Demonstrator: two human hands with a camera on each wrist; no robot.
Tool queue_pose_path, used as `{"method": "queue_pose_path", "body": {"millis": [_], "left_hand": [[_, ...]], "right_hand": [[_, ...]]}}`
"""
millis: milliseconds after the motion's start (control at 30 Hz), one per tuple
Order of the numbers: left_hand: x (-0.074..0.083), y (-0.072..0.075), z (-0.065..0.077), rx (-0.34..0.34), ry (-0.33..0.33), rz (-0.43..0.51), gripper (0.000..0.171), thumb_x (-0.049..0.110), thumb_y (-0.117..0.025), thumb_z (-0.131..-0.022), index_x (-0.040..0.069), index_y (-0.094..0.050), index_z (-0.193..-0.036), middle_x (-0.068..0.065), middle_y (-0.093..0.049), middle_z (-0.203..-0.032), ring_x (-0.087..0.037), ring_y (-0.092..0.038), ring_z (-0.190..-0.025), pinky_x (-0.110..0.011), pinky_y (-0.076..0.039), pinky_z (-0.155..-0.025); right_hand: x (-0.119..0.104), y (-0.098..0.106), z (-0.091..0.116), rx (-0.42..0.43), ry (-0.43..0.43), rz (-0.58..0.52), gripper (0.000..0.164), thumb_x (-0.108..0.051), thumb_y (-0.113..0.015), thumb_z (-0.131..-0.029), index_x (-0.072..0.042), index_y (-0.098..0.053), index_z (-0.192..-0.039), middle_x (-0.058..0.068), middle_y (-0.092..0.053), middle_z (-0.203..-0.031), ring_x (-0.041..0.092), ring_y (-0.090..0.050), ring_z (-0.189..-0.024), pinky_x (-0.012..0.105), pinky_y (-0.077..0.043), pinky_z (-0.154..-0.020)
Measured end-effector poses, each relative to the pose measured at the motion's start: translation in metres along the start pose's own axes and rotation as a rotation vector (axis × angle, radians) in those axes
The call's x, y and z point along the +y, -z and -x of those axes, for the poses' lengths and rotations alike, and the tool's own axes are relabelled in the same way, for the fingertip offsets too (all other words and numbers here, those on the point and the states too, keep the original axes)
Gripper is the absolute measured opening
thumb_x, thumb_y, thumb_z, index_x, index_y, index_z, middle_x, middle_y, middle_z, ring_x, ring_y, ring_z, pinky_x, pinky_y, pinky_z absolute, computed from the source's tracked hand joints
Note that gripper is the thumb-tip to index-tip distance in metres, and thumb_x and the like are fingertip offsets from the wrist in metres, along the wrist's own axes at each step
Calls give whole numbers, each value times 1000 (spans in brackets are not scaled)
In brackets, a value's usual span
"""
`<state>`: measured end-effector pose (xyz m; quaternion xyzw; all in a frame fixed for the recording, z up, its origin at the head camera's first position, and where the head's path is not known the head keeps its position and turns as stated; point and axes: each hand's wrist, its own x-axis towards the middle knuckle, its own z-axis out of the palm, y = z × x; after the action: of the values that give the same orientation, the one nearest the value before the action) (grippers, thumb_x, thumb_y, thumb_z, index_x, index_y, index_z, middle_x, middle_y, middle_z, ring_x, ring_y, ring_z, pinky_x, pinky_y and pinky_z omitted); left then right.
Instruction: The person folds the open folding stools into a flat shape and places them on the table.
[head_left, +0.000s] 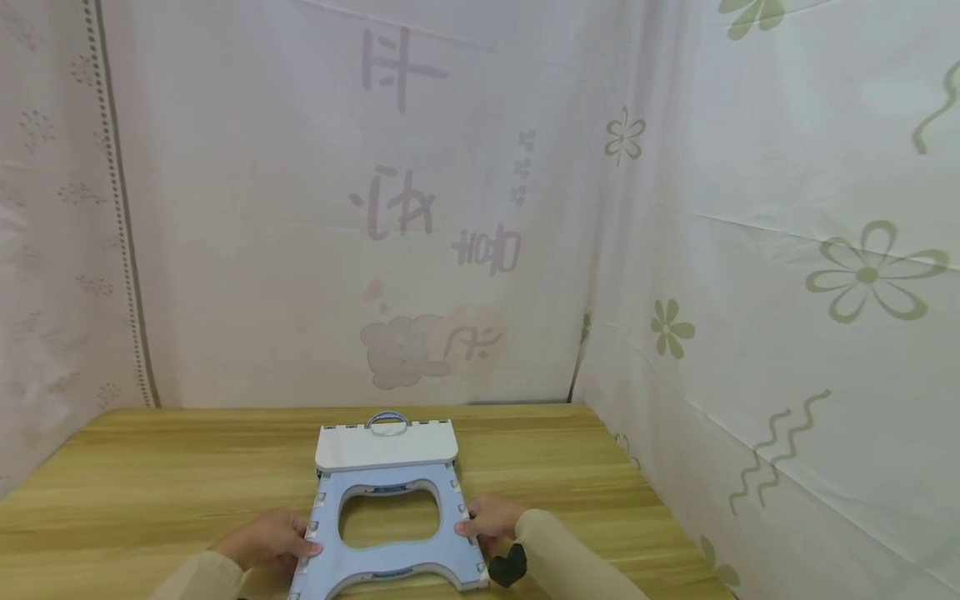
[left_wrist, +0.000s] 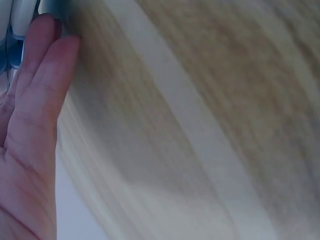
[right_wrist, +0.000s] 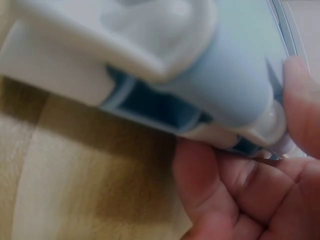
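A folding step stool [head_left: 405,560] lies folded flat at the near middle of the table, light blue legs toward me and a white top panel [head_left: 386,447] with a small carry handle at the far end. My left hand [head_left: 272,537] grips its left edge, thumb on top and fingers at the side. On the opposite edge my right hand [head_left: 491,518] pinches the frame, thumb above and fingers curled under it, as the right wrist view shows. In the left wrist view the fingers [left_wrist: 37,95] reach against the stool's side, and the thumb is out of sight.
The wood-grain table [head_left: 187,467] extends around the stool. A patterned cloth curtain [head_left: 300,250] hangs behind it, and another flowered curtain [head_left: 750,333] runs along the right side. A black heart-shaped piece [head_left: 508,566] sits at my right wrist.
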<state>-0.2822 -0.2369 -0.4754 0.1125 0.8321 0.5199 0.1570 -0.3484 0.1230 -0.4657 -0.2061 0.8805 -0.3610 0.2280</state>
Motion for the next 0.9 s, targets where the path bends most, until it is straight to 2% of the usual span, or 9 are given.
{"method": "queue_pose_path", "body": {"millis": [100, 167, 433, 600, 900], "left_hand": [[0, 1, 0, -7, 13, 18, 20, 7, -70, -86, -11, -63, -81, -12, -69, -73, -17, -65, -63, -38, -55, -64], [0, 1, 0, -6, 31, 33, 19, 6, -70, -86, -12, -64, -83, -14, -69, -73, -18, -66, -64, -40, -56, -65], [2, 1, -3, 15, 105, 21, 17, 7, -70, -86, -9, -65, -83, -15, -70, -75, -20, -67, -67, -40, -56, -66], [3, 1, -3, 1, 98, 24, 17, 7, -70, -86, -9, -65, -83, -16, -70, -75, -22, -68, -67, -41, -56, -67], [6, 0, -6, 36, 142, -36, 20, 10, -72, -85, -9, -67, -86, -14, -70, -75, -21, -67, -68, -38, -56, -66]], "right_hand": [[-1, -1, -1, 11, 16, 13, 24, -15, -62, -94, 0, -63, -75, -2, -54, -60, 9, -43, -50, 21, -34, -46], [-2, -1, -1, 9, 21, 8, 25, -14, -62, -94, 0, -62, -73, -3, -50, -58, 9, -38, -48, 21, -31, -45], [-9, -1, 4, 12, 1, 34, 24, -13, -62, -94, -1, -60, -74, -3, -50, -60, 10, -40, -51, 21, -32, -46], [-16, 0, 9, 16, -3, 60, 26, -12, -62, -93, -1, -57, -70, -2, -48, -59, 10, -40, -51, 21, -32, -46], [-15, 1, 9, 10, -17, 41, 26, -12, -61, -94, -1, -57, -70, -2, -50, -59, 10, -41, -51, 21, -32, -46]]}}
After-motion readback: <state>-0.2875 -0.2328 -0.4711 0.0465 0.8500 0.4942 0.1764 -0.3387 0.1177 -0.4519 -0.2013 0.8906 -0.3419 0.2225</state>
